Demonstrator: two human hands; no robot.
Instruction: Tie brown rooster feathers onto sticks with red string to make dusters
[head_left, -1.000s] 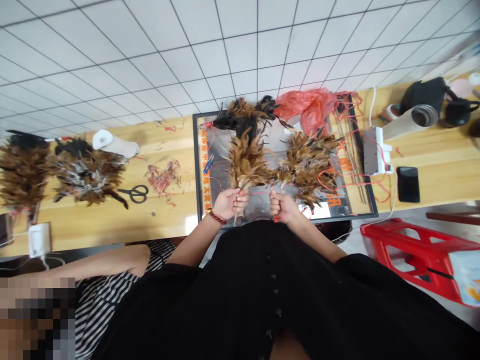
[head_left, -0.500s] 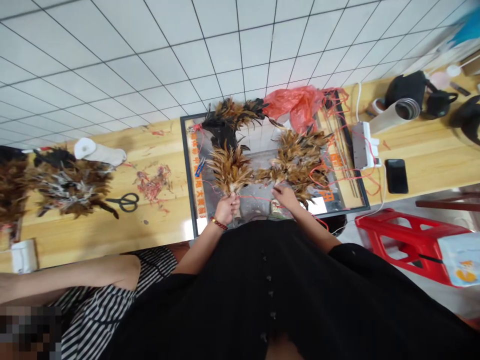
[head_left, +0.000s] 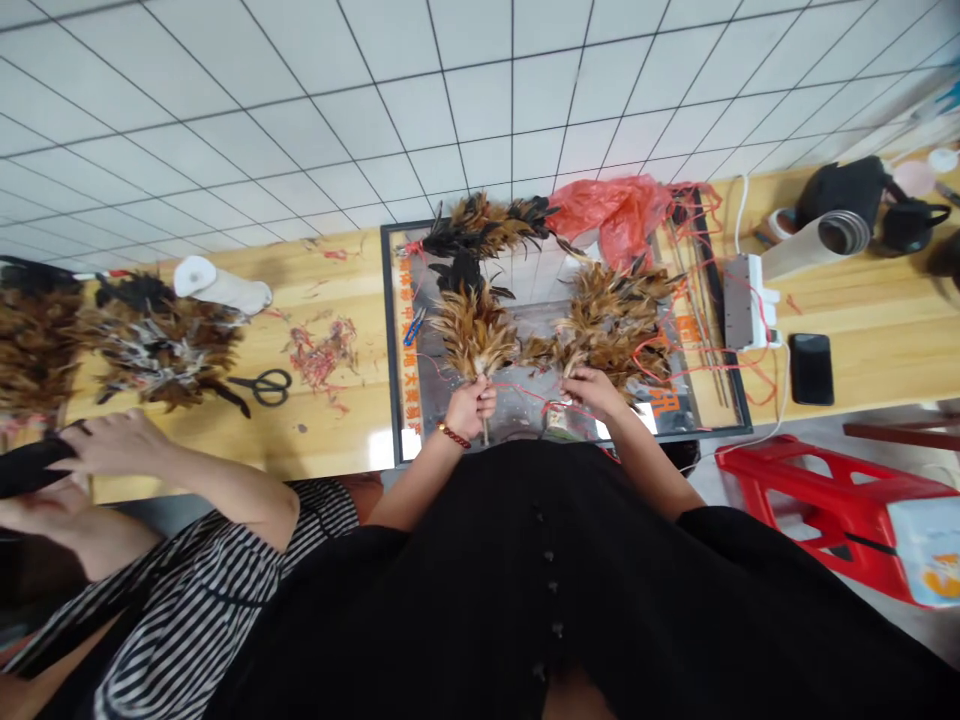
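My left hand (head_left: 472, 403) is closed around the thin stick of a feather duster (head_left: 474, 335). Its brown and golden feathers fan out above my fingers, with black ones at the far end. My right hand (head_left: 596, 390) is pinched at the pale quill ends of some feathers, along the near edge of a loose pile of brown feathers (head_left: 619, 315). Red string (head_left: 525, 388) stretches from beside my left hand toward the right one. Beneath lies a dark-framed glass panel (head_left: 388, 330) with orange lettering.
A red plastic bag (head_left: 611, 210), black-brown feathers (head_left: 487, 225) and a blue tool (head_left: 414, 327) lie on the panel. Scissors (head_left: 262, 387), string scraps (head_left: 322, 350) and a white roll (head_left: 221, 285) are left; a power strip (head_left: 742, 300) and phone (head_left: 811, 368) right. A co-worker's hand (head_left: 116, 445) is at left.
My right hand has shifted slightly at the feather pile, while my left keeps hold of the feather duster. The view has moved left, and the co-worker's hands now show with a black item.
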